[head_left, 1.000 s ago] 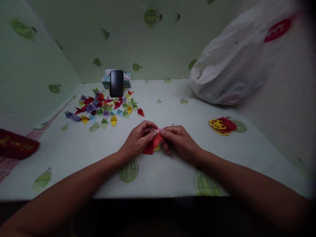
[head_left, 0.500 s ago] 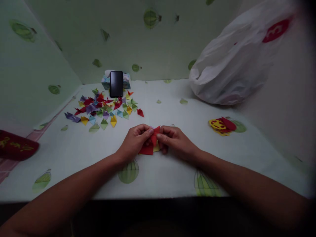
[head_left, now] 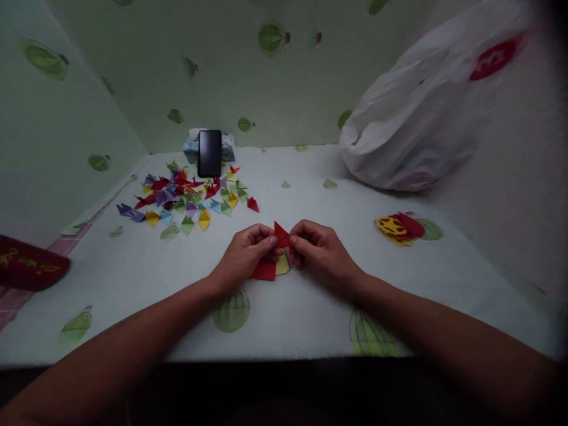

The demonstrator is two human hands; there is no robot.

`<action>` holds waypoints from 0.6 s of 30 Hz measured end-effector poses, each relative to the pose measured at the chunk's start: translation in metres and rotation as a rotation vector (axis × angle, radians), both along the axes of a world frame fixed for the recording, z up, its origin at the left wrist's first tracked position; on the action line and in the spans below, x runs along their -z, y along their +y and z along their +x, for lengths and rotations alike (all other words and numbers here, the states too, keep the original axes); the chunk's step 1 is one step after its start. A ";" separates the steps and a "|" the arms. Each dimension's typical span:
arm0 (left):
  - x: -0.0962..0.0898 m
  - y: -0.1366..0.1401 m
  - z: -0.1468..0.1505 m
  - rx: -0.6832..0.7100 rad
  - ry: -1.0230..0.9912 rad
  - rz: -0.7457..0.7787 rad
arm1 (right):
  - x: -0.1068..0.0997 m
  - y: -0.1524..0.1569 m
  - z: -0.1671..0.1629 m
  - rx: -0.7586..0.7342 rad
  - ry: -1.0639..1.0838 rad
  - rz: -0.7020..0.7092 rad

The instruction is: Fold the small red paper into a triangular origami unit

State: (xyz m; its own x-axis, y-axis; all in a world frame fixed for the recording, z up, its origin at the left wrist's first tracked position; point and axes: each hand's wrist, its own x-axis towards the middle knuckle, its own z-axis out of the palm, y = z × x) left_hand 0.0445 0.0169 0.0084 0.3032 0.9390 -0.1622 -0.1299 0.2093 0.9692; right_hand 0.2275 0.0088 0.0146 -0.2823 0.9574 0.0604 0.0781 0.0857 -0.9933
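Between my two hands is a small piece of folded red paper (head_left: pixel 281 235), its pointed tip upward. My left hand (head_left: pixel 251 248) pinches its left side between thumb and fingers. At the right corner, my right hand (head_left: pixel 317 248) grips it the same way. Just below lie flat sheets on the table: a red paper square (head_left: pixel 265 271) partly under my left fingers, and a yellow paper (head_left: pixel 282 264) beside it. Farther off to the left spreads a pile of small folded paper pieces (head_left: pixel 186 195) in red, yellow, green, blue and purple.
A black phone (head_left: pixel 210 154) leans on a tissue box (head_left: pixel 191 149) behind the pile. At the back right sits a large white plastic bag (head_left: pixel 408 124). Yellow and red cut-outs (head_left: pixel 397 228) lie to the right. A dark red object with yellow lettering (head_left: pixel 33 263) is at the left edge.
The red paper has turned in my fingers and now shows a triangle pointing up. My right hand has shifted slightly right, uncovering more of the yellow paper below.
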 end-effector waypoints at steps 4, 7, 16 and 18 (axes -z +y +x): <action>0.001 0.000 0.000 0.019 -0.006 -0.009 | 0.002 0.000 0.000 -0.013 -0.023 0.007; -0.001 -0.001 0.001 0.028 -0.007 -0.019 | 0.003 -0.001 0.001 -0.013 -0.034 0.058; -0.002 -0.001 0.002 0.022 -0.016 -0.006 | 0.003 -0.002 0.001 -0.024 -0.016 0.073; -0.001 -0.001 0.002 0.022 -0.020 -0.001 | 0.003 -0.002 0.001 -0.030 -0.003 0.062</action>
